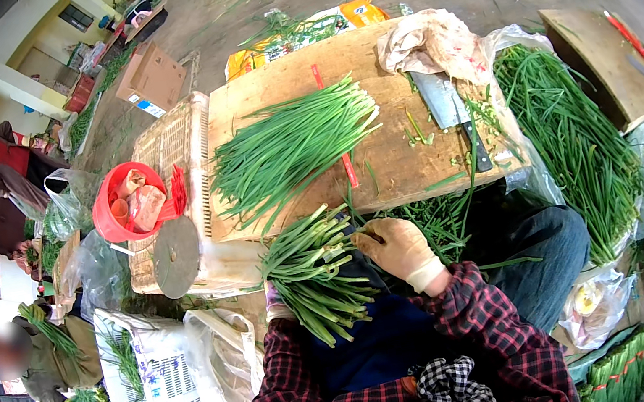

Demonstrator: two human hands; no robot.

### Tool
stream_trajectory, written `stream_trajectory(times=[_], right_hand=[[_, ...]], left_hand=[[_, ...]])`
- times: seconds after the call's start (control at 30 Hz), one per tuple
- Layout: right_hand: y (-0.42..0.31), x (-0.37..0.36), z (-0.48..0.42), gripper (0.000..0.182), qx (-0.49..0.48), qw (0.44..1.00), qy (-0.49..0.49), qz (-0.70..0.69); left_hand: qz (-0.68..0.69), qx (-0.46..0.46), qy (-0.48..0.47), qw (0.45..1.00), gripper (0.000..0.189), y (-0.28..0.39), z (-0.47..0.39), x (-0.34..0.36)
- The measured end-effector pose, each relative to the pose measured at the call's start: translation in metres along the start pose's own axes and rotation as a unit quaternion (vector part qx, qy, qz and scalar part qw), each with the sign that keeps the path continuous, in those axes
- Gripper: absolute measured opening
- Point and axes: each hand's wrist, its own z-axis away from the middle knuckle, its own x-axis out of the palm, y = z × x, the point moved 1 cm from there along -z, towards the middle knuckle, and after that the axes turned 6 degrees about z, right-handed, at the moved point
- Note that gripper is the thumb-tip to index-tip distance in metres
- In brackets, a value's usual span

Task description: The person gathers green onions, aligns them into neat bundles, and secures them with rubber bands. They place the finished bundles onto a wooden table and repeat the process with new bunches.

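Note:
My left hand (276, 301), mostly hidden, holds a bunch of green garlic chives (315, 272) in front of my body, stem ends towards me and to the right. My gloved right hand (397, 249) is at the right side of this bunch, fingers bent, thumb and fingertips close together; whether they pinch a stalk is unclear. Beyond, a pile of chives (299, 141) lies on a wooden board (252, 91), across a red strip (350, 170). A cleaver (439, 101) with a black handle lies on the board's right part, near a crumpled cloth sack (430, 45).
A red bucket (100, 212) stands on an upturned plastic crate (159, 145) at left, beside a round disc (177, 257). A white basket (168, 386) is lower left. Loose chives (568, 147) fill a bag at right. Two other people (1, 155) work at far left.

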Motion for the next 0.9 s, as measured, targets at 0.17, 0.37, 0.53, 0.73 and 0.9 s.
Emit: stream_trajectory(times=[0.17, 0.37, 0.53, 0.73, 0.9], right_hand=[[0.005, -0.009, 0.012, 0.016, -0.071, 0.996, 0.052, -0.007], [0.004, -0.12, 0.061, 0.002, 0.026, 0.981, 0.15, -0.12], [0.043, -0.151, 0.068, 0.025, 0.044, 0.93, 0.194, 0.309], [-0.007, -0.05, 0.004, 0.025, -0.042, 0.996, 0.056, -0.054], [0.012, 0.007, -0.036, 0.02, -0.034, 0.999, -0.012, -0.024]], left_hand=[[0.004, 0.015, 0.008, 1.0, 0.042, -0.001, 0.0, 0.008], [0.032, 0.019, 0.023, 0.999, 0.044, 0.007, 0.01, 0.007], [0.018, 0.022, 0.023, 0.999, 0.049, 0.004, -0.003, -0.008], [-0.009, 0.018, 0.015, 1.0, 0.048, 0.012, -0.01, -0.025], [0.015, 0.056, 0.012, 0.998, 0.04, 0.021, -0.015, -0.046]])
